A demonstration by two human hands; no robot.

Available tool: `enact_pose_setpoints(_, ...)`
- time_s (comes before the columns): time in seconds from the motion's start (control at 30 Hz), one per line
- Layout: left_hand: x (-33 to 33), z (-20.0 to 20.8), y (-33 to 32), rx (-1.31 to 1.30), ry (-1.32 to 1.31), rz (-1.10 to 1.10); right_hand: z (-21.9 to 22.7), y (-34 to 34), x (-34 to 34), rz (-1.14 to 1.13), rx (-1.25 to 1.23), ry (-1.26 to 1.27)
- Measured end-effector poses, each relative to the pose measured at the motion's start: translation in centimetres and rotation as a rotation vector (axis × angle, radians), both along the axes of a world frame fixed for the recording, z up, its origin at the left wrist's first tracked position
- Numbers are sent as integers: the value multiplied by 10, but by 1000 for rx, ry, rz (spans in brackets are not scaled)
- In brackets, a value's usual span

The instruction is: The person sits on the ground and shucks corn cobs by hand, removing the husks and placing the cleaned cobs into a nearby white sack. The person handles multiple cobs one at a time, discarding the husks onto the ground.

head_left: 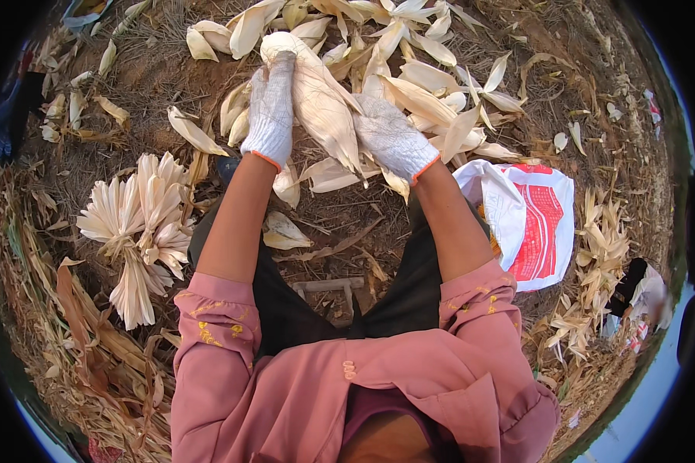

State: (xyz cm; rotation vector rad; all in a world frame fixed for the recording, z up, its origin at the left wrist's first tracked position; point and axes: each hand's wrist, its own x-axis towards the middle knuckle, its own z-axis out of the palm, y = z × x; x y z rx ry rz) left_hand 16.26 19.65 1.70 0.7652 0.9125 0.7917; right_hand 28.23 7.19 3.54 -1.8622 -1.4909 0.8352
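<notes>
Both my hands wear pale knitted work gloves with orange cuffs. Between them is an ear of corn (320,108) in its dry, cream-coloured husk, its broad end up and away from me and its narrow end pointing down toward my lap. My left hand (272,112) is closed round the upper left side, with the thumb lying near the broad end. On the right side my right hand (394,137) grips lower down; its fingertips are partly hidden behind the ear. Loose husks (425,96) lie scattered on the ground beyond and under the hands.
Tied-looking bunches of husks (135,224) lie to my left. A white and red sack (544,224) stands right of my right knee, something yellow showing inside. Dry stalks (93,339) are heaped at lower left. A small wooden frame (328,285) sits between my legs.
</notes>
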Motion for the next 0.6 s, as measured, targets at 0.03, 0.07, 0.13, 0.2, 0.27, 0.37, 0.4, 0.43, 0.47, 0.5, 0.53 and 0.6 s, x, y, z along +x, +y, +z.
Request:
enact_pose_setpoints(0.03,-3,-3,-2,264,135,-9,0,1,1,17,61,-75)
enact_pose_setpoints(0.07,-6,-5,-1,529,269,-18,2,1,1,35,121,-151)
enact_pose_setpoints(0.13,-18,0,5,562,248,-349,13,0,4,-111,-45,71)
enact_pose_setpoints(0.2,-26,6,1,855,208,-560,17,2,15,-93,-140,81)
enact_pose_setpoints(0.27,-29,10,-6,991,189,-605,4,-2,18,16,1,-200)
enact_pose_setpoints(0.37,-27,17,-13,806,50,-630,-17,-7,14,-9,118,-353)
enact_pose_setpoints(0.4,-27,14,-12,659,20,-640,-26,-8,15,28,112,-391)
enact_pose_setpoints(0.43,-29,6,-9,512,-9,-642,-21,-6,13,39,44,-359)
enact_pose_setpoints(0.47,-30,-2,-6,366,-40,-641,-18,-6,10,50,-25,-327)
enact_pose_setpoints(0.5,-32,-10,-4,-13,-51,-539,-20,-5,5,-6,21,-287)
enact_pose_setpoints(0.53,-33,-12,-4,63,10,-572,-24,-5,-1,-62,66,-245)
enact_pose_setpoints(0.6,-33,-13,-6,213,131,-635,-30,-5,-3,-108,91,-203)
